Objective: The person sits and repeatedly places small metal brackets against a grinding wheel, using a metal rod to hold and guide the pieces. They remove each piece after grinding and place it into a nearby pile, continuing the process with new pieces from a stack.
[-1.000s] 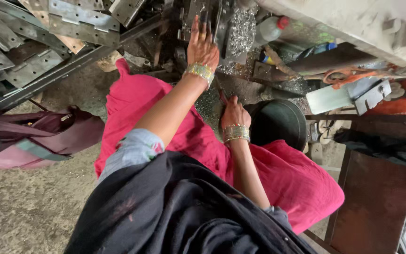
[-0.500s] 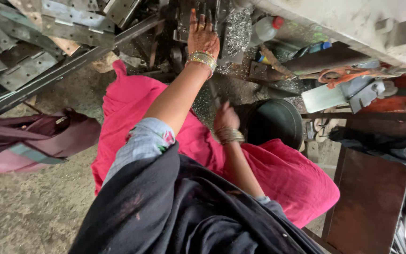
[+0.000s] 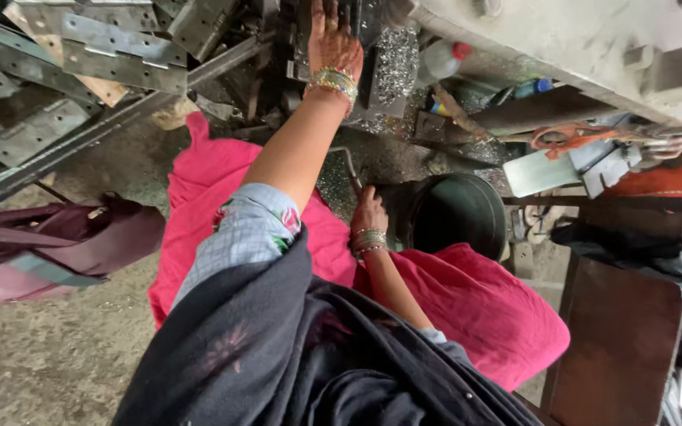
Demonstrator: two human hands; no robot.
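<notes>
Much of the near view is taken up by a dark shawl [image 3: 294, 355] and pink cloth [image 3: 475, 315] over the person's lap, which hide the legs and whatever lies beneath them. Just beyond, the right hand [image 3: 369, 214] is curled around the lower end of a thin metal rod [image 3: 349, 167]; the fingers wrap out of sight, so how firm the hold is cannot be told, though the hand reads as closed on it. The rod rises away from the hand over a patch of shiny metal shavings [image 3: 337, 181]. Just beside that hand on the right stands a dark round bucket [image 3: 455, 213], its inside too dim to make out. To the left a maroon bag [image 3: 57, 244] lies on bare concrete floor [image 3: 33, 355], the widest free room in view. Farther off, the left hand [image 3: 333, 39], with bangles at the wrist, reaches up with fingers spread flat against dark machine parts [image 3: 294, 55]; its fingertips are cut off by the top edge, so I cannot tell whether it grips anything. Stacked galvanised metal brackets [image 3: 112, 47] crowd the far left, and a cluttered bench [image 3: 586, 158] with a plastic bottle [image 3: 440, 59] closes in the far right.
</notes>
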